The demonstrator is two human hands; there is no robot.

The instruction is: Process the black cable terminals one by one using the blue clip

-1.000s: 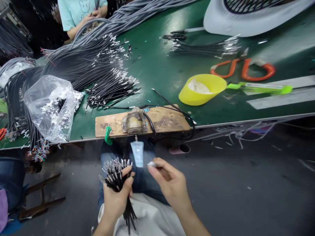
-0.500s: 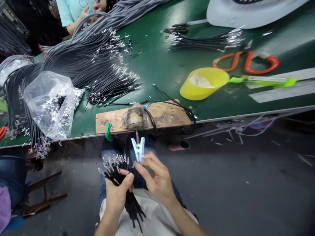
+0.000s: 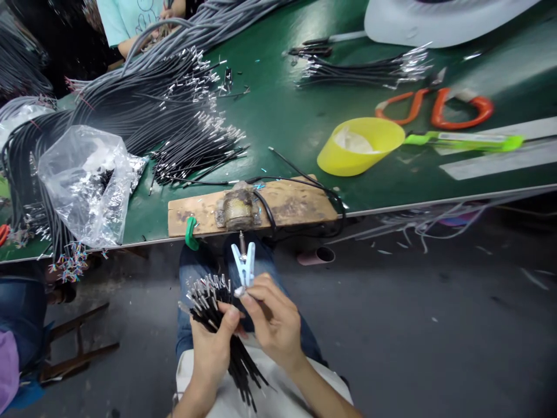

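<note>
In my left hand (image 3: 213, 348) is a bundle of short black cables (image 3: 246, 366), their silvery ends fanned out at the top. My right hand (image 3: 276, 325) is closed, thumb and fingertips pinching a small whitish piece whose kind I cannot make out. Just above those fingertips a light blue clothespin (image 3: 244, 264) hangs on the metal shaft of a small motor-like device (image 3: 238, 209). That device is fixed to a wooden board (image 3: 296, 203) at the table's edge. Both hands are over my lap, below the edge.
On the green table (image 3: 278, 116) lie heaps of black cables (image 3: 191, 145), a clear plastic bag (image 3: 87, 186), a yellow cup (image 3: 361, 148), orange-handled scissors (image 3: 461, 110) and a green clamp (image 3: 191, 233). A person in a light blue shirt (image 3: 124, 23) works across the table.
The cable bundle has shifted slightly right and tilted in my left hand. My right fingertips now pinch a whitish piece close under the clothespin. The view has moved a little.
</note>
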